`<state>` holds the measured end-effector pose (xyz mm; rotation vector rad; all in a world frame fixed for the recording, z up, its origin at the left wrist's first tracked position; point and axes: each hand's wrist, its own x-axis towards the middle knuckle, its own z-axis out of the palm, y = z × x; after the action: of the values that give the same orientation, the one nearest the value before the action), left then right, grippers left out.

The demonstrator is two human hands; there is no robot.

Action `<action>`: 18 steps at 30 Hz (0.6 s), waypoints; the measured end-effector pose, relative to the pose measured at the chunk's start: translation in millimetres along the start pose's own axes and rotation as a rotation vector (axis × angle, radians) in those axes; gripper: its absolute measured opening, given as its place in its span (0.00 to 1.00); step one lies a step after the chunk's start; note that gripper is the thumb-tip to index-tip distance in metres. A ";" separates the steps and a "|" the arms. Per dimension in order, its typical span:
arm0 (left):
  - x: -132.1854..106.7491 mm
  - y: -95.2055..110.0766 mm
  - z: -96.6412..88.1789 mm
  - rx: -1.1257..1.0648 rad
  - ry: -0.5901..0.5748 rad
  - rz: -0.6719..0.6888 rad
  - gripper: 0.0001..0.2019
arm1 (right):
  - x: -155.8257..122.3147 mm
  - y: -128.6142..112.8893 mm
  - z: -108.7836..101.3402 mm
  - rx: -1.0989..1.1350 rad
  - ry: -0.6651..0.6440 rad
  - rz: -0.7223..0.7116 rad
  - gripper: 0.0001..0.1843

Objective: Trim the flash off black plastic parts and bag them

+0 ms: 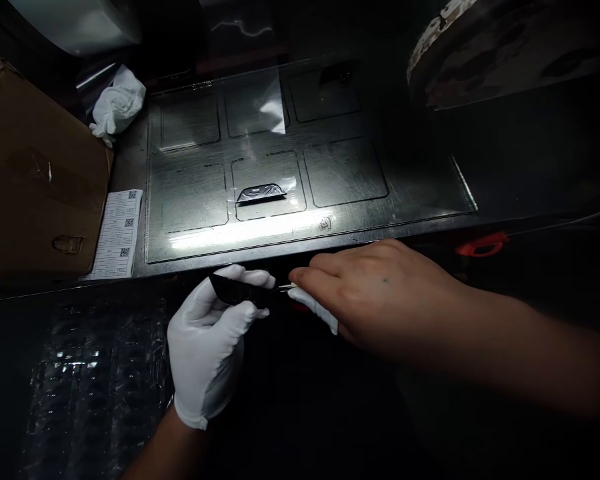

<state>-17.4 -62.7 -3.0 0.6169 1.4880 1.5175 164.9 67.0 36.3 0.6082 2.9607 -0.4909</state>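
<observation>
My left hand [205,347], in a white glove, is closed on a black flat panel [240,291] with a slanted end. It holds the panel between thumb and fingers, just in front of the bench edge. My bare-backed right hand [365,287] is closed at the panel's right end. From its fingertips a thin pale tool [286,288] points at the panel; its kind is unclear. White fabric [314,309] shows under the right fingers. A similar black panel [261,193], with shiny film on it, lies on the glass-like mat [190,193] beyond my hands.
On the left stand a cardboard box [40,173] and a sheet of printed labels [117,233], with crumpled white tissue [119,100] behind. Clear plastic trays [95,387] lie at lower left. A red-handled object [483,245] is at right. Clear film [255,100] hangs over the mat.
</observation>
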 end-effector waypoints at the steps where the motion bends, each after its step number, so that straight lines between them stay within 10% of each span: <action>1: -1.0 0.1 2.0 0.024 0.014 0.022 0.14 | 0.1 -2.2 0.5 -0.002 0.015 -0.001 0.14; 9: 3.1 -4.6 -1.2 -0.169 -0.051 -0.009 0.12 | -7.9 14.9 -7.7 0.105 0.180 -0.016 0.20; 18: 12.4 -6.8 -10.4 -0.594 -0.237 -0.104 0.14 | -16.2 177.0 19.3 0.005 0.558 0.545 0.28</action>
<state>-30.3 -58.3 -14.0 0.3390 0.8160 1.6347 250.2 208.7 -31.6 1.7284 3.0409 -0.3077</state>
